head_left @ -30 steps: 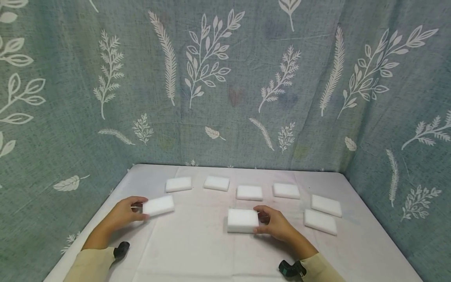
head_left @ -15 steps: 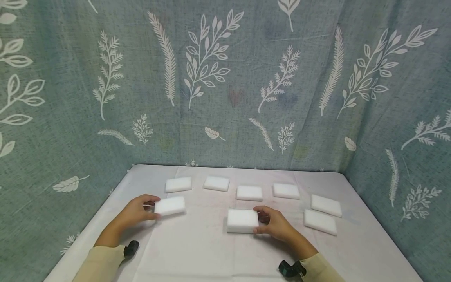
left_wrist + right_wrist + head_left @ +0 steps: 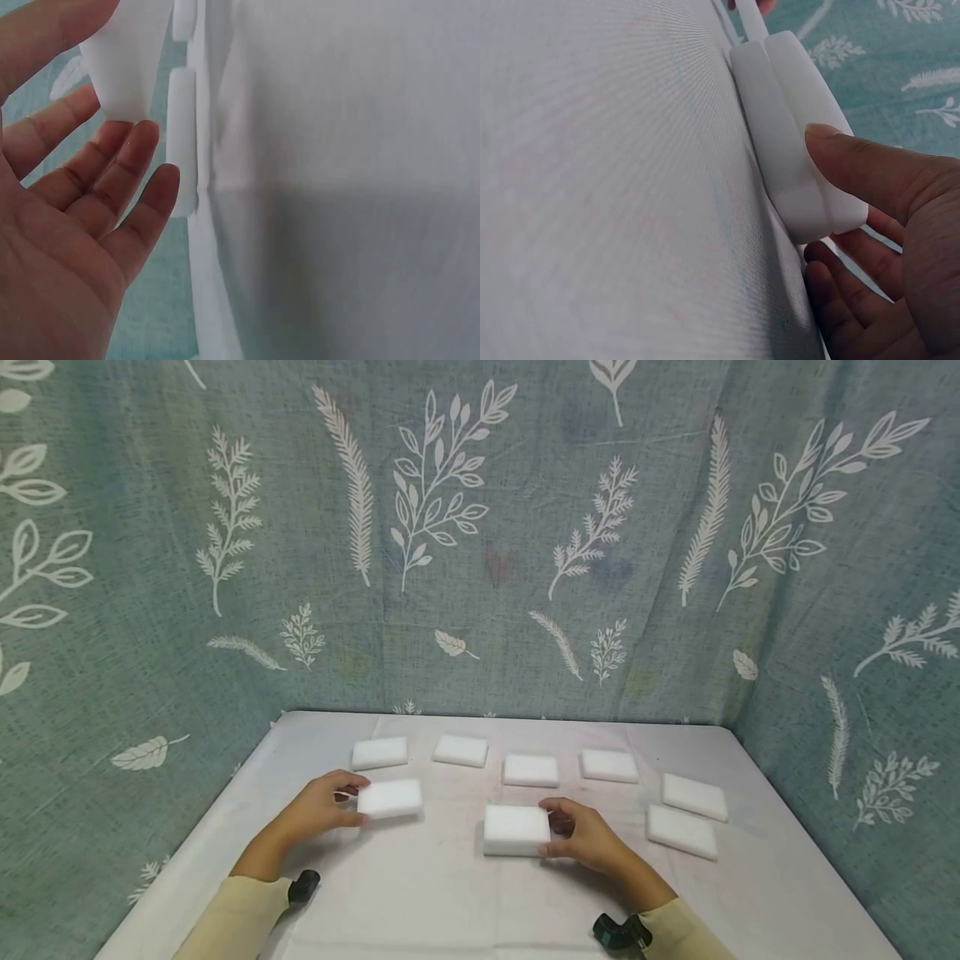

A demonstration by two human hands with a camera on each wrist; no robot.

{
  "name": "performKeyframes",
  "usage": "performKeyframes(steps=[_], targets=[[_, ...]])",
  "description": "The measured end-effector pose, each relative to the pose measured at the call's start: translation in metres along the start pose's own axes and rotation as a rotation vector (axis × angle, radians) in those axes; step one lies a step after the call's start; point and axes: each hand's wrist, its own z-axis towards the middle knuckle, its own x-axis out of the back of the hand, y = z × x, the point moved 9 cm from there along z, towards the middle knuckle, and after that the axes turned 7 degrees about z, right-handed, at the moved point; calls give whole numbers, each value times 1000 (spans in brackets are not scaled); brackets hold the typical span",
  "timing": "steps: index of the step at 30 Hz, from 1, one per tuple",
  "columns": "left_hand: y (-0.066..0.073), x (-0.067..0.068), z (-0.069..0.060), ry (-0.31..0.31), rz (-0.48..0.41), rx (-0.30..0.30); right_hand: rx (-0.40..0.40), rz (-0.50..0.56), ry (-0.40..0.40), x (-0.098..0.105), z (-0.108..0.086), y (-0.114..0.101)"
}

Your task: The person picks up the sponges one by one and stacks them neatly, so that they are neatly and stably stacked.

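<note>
My left hand (image 3: 322, 807) pinches the near end of a white sponge block (image 3: 390, 798) between thumb and fingers. It holds this block just above the table, left of the stack. In the left wrist view the block (image 3: 129, 64) hangs from the fingertips. My right hand (image 3: 587, 835) grips the right end of a stack of two white sponge blocks (image 3: 516, 829) standing on the table. Seen from the right wrist, the thumb lies on the upper block (image 3: 810, 97), and the lower block (image 3: 776, 142) rests on the cloth.
Behind the hands, several single white sponge blocks (image 3: 531, 770) lie in a loose row across the white-covered table (image 3: 420, 902). Two more, a far one (image 3: 694, 797) and a near one (image 3: 681, 832), lie close together at the right. A leaf-patterned curtain (image 3: 480, 610) surrounds the table.
My left hand has carried its sponge block rightward, closer to the stack. The right hand and the stack have stayed in place.
</note>
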Motion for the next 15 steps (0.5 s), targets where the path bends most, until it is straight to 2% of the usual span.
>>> performKeyframes(steps=[7,15], targets=[[9,-6,6,-3,1,-12,9,10,0,-1,0,-1],[29,-12,10,-7,-39,-81,8,22,2,0,0,0]])
